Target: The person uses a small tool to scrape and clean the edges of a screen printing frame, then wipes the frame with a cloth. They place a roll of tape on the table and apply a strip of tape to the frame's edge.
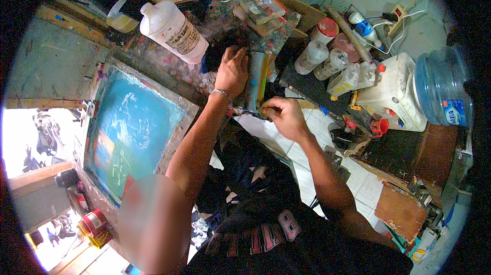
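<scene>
Squeegee-like bar (255, 83) — long axis pointing away from the body — lies just right of the left hand (232, 74), whose grip cannot be determined; right hand (287, 117) pinches its near end.

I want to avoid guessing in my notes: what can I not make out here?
All in the head view:
Cloth: partly covered by the left hand.
Right hand: exact contact, too small and dark.
Screen: lower end, partly behind the blurred patch.
Things outside: washed out by glare.
</scene>
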Demonstrator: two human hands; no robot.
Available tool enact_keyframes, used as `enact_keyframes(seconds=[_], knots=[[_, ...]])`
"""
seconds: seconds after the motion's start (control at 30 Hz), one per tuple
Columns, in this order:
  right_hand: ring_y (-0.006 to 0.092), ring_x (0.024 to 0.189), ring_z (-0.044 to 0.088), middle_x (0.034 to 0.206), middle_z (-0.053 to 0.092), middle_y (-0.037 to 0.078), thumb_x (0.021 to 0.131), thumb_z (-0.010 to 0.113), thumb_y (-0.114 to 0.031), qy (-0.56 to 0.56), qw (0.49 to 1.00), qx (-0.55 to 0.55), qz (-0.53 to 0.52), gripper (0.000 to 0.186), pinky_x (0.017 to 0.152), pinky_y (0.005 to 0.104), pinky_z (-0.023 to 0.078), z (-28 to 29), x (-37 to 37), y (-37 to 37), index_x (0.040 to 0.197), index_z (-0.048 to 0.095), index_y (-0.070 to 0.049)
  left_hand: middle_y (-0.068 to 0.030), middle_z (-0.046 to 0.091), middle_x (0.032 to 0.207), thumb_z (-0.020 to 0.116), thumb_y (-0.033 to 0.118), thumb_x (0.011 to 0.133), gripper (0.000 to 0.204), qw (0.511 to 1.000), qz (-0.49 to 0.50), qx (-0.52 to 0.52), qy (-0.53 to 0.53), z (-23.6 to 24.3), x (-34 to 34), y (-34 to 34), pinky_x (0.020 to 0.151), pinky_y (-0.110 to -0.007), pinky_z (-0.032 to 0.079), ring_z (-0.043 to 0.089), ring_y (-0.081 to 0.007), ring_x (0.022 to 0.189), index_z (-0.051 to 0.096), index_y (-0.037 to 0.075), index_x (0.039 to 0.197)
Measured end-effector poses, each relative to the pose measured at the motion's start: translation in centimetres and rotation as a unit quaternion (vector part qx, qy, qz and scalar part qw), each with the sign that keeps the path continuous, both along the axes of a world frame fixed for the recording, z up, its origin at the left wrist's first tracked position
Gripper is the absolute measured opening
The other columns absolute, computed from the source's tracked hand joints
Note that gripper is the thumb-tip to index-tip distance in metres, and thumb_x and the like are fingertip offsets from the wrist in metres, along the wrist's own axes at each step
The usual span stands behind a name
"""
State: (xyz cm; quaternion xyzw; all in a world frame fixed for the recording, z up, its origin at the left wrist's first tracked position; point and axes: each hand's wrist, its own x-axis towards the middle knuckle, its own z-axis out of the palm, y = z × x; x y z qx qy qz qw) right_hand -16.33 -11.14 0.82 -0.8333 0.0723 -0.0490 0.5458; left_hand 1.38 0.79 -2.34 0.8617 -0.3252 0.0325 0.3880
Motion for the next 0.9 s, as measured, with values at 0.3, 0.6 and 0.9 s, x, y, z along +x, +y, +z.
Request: enact_keyframes(seconds=[0.3,0.6,0.9], knots=[[0.0137,0.06,0.061,0.076,0.067,0.009,0.088,0.059,-0.006,0.174,0.975,0.027,0.137,0.014,0.054,0.0321,0.054,1.4,3.5,-4.4,0.094,0.065,0.004,-0.0274,0.054,0.117,0.049,0.014,0.093,0.035,0.999,-0.022,0.022,-0.015,-0.6,0.5,0.4,0.096,-0.046,0.045,0.052,-0.0445,0.109,0.057,0.0,0.123],[0.0267,0.073,0.069,0.081,0.071,0.014,0.078,0.072,-0.01,-0.01,0.985,-0.089,-0.145,0.016,0.068,0.0367,0.053,0.5,5.0,-1.3,0.091,0.066,-0.001,-0.0238,0.059,0.109,0.049,0.011,0.092,0.03,0.997,-0.019,-0.001,-0.069,-0.2,0.3,0.1,0.093,-0.045,0.045,0.053,-0.0429,0.105,0.058,-0.001,0.119],[0.0161,0.071,0.065,0.086,0.07,0.013,0.083,0.069,-0.004,-0.148,0.962,-0.035,-0.225,0.016,0.064,0.0285,0.05,-3.8,2.5,1.4,0.097,0.07,0.003,-0.0245,0.055,0.117,0.051,0.011,0.09,0.035,1.0,-0.01,-0.01,0.009,0.7,-0.1,0.2,0.097,-0.046,0.044,0.053,-0.043,0.108,0.058,0.003,0.124]])
